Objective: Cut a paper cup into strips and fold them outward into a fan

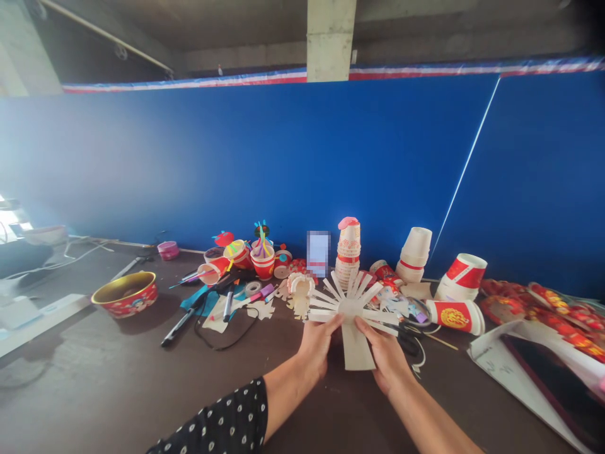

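Note:
Both my hands hold a white paper cup [350, 309] whose wall is cut into several strips that fan outward like spokes. My left hand [317, 343] pinches its left side, thumb on top. My right hand [385, 353] grips the right side beside one long, wide strip [357, 350] that hangs toward me. The cup is held just above the dark table [118, 384], in front of a clutter of craft cups.
Behind the hands stand stacks of paper cups [348, 252], red-and-white cups [460, 272] on the right, and decorated cups [263, 258] with straws. Pens [177, 326], a black cable and paper scraps lie at left centre. A gold-red bowl [125, 293] sits left. A blue wall backs the table.

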Demonstrator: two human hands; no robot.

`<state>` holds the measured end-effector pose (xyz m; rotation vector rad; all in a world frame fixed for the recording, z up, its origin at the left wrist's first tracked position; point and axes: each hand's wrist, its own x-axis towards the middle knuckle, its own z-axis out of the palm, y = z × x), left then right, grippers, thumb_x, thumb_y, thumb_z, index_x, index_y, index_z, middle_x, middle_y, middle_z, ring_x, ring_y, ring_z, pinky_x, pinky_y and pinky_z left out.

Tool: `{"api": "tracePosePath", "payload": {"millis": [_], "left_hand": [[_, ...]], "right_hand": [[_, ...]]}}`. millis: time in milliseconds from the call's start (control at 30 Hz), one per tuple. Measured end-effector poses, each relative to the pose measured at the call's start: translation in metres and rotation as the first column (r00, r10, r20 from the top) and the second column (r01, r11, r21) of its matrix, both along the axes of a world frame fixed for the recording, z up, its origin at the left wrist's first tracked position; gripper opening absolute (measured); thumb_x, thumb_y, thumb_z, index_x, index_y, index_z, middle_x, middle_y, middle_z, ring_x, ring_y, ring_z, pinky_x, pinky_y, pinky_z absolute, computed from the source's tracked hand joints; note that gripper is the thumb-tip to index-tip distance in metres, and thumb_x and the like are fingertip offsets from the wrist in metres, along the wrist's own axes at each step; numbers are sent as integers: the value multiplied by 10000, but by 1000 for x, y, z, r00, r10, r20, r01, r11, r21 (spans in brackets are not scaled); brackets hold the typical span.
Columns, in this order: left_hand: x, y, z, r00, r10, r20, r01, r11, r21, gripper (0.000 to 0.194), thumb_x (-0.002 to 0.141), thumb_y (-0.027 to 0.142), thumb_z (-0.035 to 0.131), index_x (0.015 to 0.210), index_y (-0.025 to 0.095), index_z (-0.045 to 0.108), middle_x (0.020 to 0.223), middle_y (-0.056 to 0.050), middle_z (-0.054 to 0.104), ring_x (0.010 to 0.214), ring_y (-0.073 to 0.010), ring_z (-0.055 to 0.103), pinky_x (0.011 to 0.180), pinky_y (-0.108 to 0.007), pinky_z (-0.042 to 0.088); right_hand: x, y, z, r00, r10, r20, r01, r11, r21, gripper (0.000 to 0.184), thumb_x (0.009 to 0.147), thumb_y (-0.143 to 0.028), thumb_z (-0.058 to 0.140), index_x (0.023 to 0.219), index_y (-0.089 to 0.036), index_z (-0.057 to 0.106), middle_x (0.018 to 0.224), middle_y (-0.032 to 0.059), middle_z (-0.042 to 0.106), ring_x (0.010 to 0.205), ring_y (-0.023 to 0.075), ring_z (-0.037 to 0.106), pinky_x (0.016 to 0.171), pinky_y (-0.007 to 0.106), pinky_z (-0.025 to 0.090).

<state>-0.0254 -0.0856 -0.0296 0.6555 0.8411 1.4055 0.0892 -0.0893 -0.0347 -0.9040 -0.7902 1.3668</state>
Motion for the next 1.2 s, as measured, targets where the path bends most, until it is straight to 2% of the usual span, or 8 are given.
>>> {"api": "tracePosePath", "payload": {"millis": [100,200,300,433,633,867,1033,1200], "left_hand": [[0,-3,4,998,-54,-37,55,998,14,447,539,280,784,927,106,645,893,-143,685,798,-266,642,736,-367,489],[1,-3,5,997,2,-78,-1,1000,13,481,515,235,795,957,123,643,974,-141,672,881,-274,626,799,-374,473],[2,-2,4,997,46,-56,-44,999,22,496,508,200,796,976,148,639,1027,-126,659,944,-261,608,863,-364,447],[1,-2,3,999,31,-31,-31,999,10,484,513,197,792,969,143,639,996,-129,669,922,-264,616,848,-375,455],[1,-1,2,999,-35,-34,35,999,17,439,530,227,779,933,117,642,942,-144,679,858,-278,632,811,-402,468],[4,1,-2,996,-66,65,65,998,26,380,523,189,768,878,118,650,989,-150,664,949,-290,604,867,-403,450],[4,-1,1,970,-157,183,136,983,121,426,527,182,773,929,113,650,939,-136,680,917,-286,617,861,-395,455],[0,-1,5,988,-145,60,143,989,38,388,527,266,791,843,75,674,854,-154,691,819,-285,643,804,-392,470]], "right_hand": [[1,1,-1,1000,-22,18,22,1000,11,487,608,-327,750,1057,-173,644,983,63,701,887,282,648,718,347,532],[1,0,1,1000,28,15,-27,1000,-11,420,627,-338,736,1011,-181,667,929,56,716,881,287,649,701,352,532],[1,0,3,996,85,11,-85,996,-21,376,632,-362,728,954,-172,691,863,61,726,863,297,654,691,359,530],[1,2,3,994,105,40,-102,993,-52,396,597,-390,746,916,-159,705,800,75,730,788,304,667,664,374,526],[2,2,-1,997,76,32,-76,997,15,404,628,-344,736,993,-184,675,913,57,719,793,262,667,684,348,523],[3,2,-1,999,45,-20,-46,997,-56,462,577,-303,770,1003,-156,667,908,74,719,810,284,666,675,362,536],[2,2,3,990,49,-131,-48,999,8,509,552,-259,788,1030,-143,656,953,91,707,886,282,647,765,369,522],[2,3,-1,995,78,-58,-77,997,17,448,612,-303,755,1023,-154,660,949,82,709,898,288,642,780,389,518]]}}
